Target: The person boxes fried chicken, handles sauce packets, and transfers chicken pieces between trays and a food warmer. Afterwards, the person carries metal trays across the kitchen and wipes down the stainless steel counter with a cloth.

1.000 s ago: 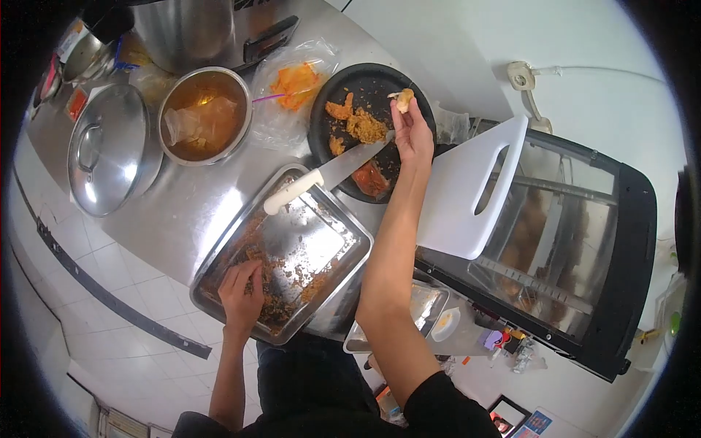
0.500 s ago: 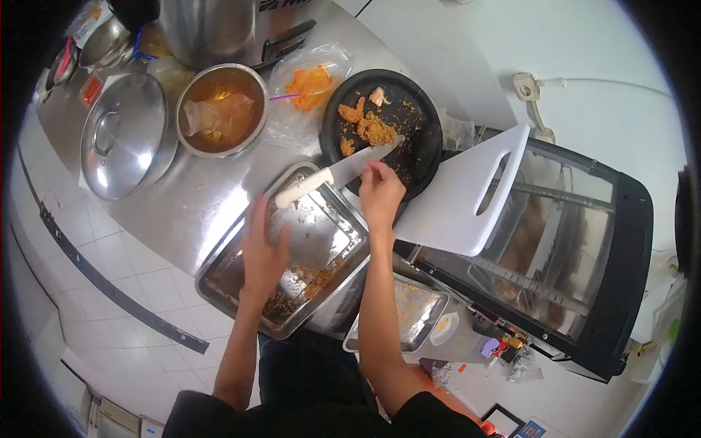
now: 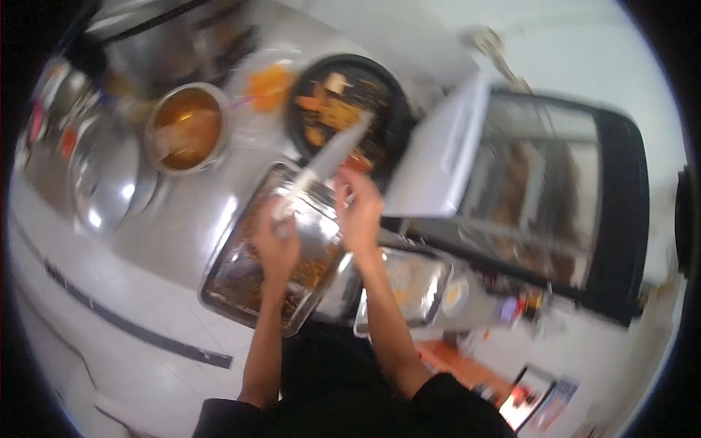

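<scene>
My left hand (image 3: 277,244) is closed around the pale handle of a kitchen knife (image 3: 332,152), over the metal tray (image 3: 315,271). The knife's blade slants up over the near rim of a round black pan (image 3: 400,109). In the pan lie golden-brown breaded food pieces (image 3: 339,113) and crumbs, with a paler piece beside them. To the right of the knife, my right hand (image 3: 359,212) has its fingers bent together. A reddish-brown piece (image 3: 358,162) shows at its fingertips. Motion blur hides the exact grip of both hands.
A white cutting board (image 3: 438,164) leans against a glass display case (image 3: 540,175) on the right. On the left stand a pot of orange liquid (image 3: 188,128) and a lidded steel pot (image 3: 106,175). A plastic bag of orange food (image 3: 269,87) lies behind. A second tray (image 3: 409,285) sits nearer.
My left hand has closed on the knife handle, and the knife has turned steeper. A reddish-brown piece now shows at my right fingertips. The whole view has shifted and blurred.
</scene>
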`<move>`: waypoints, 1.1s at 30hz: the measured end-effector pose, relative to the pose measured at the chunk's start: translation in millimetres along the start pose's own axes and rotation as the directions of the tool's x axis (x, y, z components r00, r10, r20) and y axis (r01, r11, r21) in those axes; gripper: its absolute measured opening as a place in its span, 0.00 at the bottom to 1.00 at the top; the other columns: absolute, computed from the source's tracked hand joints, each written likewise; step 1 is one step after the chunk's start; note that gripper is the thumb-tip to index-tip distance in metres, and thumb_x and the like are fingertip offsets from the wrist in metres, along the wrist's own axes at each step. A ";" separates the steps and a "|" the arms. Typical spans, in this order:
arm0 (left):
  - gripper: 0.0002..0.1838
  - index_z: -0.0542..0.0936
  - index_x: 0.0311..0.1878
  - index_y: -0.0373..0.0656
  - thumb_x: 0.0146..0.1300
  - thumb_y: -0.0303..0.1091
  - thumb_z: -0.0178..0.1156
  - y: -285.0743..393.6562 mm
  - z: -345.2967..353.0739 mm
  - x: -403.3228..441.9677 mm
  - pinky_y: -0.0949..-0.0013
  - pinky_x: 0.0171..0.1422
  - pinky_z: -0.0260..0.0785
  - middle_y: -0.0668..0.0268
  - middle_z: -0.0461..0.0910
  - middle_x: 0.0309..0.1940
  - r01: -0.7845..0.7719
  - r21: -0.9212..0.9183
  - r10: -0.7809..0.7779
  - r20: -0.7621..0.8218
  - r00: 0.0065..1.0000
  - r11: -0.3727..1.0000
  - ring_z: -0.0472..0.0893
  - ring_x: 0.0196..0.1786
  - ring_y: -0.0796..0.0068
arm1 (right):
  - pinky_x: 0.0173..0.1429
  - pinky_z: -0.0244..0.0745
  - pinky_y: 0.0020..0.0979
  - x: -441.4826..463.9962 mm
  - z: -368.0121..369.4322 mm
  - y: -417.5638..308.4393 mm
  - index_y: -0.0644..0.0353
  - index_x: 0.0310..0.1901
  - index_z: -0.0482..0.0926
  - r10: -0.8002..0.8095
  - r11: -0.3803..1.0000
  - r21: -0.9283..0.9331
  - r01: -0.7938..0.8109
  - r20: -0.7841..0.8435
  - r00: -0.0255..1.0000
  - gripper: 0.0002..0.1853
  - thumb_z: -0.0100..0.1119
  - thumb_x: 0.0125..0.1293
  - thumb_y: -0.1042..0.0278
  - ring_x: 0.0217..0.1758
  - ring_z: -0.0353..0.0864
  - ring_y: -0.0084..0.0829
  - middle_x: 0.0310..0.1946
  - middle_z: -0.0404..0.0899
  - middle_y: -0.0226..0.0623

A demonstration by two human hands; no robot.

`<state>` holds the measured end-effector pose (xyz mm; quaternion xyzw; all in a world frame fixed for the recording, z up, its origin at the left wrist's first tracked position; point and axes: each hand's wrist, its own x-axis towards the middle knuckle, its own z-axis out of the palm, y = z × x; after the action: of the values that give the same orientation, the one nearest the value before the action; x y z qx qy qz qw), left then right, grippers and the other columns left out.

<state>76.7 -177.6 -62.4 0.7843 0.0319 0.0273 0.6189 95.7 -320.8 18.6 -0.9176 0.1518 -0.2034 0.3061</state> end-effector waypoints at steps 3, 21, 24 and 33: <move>0.14 0.79 0.49 0.35 0.60 0.26 0.65 35.5 -3.2 11.4 0.58 0.56 0.72 0.53 0.79 0.48 -0.235 0.228 0.253 -0.053 0.966 0.945 0.79 0.53 0.53 | 0.38 0.74 0.33 -91.9 -67.1 -12.4 0.64 0.35 0.79 0.099 0.994 0.071 -0.089 -0.163 0.982 0.10 0.72 0.54 0.74 0.32 0.81 0.38 0.31 0.81 0.43; 0.08 0.82 0.47 0.40 0.67 0.30 0.60 86.6 68.7 -72.1 0.74 0.27 0.67 0.64 0.83 0.39 -0.523 0.123 0.412 0.477 0.777 0.844 0.81 0.33 0.75 | 0.56 0.64 0.44 -93.7 -202.0 85.4 0.62 0.53 0.70 -0.016 0.999 -0.044 -0.028 -0.777 0.629 0.32 0.76 0.50 0.59 0.51 0.68 0.46 0.47 0.68 0.48; 0.09 0.81 0.49 0.40 0.68 0.31 0.60 80.0 70.1 -82.2 0.75 0.26 0.66 0.64 0.83 0.40 -0.470 0.136 0.353 0.491 0.797 0.872 0.81 0.33 0.75 | 0.52 0.62 0.44 -95.7 -212.8 90.9 0.58 0.50 0.72 -0.038 0.995 -0.090 -0.049 -0.767 0.641 0.25 0.73 0.53 0.62 0.47 0.70 0.44 0.43 0.70 0.43; 0.09 0.82 0.47 0.38 0.68 0.31 0.60 91.4 25.1 -123.3 0.74 0.28 0.71 0.61 0.83 0.41 -0.554 0.312 0.364 0.498 0.787 0.772 0.82 0.32 0.74 | 0.53 0.60 0.43 -111.3 -241.4 141.5 0.54 0.45 0.74 -0.071 0.976 -0.163 -0.146 -0.867 0.492 0.15 0.69 0.58 0.66 0.48 0.74 0.38 0.41 0.75 0.36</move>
<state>-42.6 -233.5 20.2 0.8739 -0.2905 0.0081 0.3897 -135.6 -505.1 75.3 -0.7137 0.3262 -0.6131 0.0912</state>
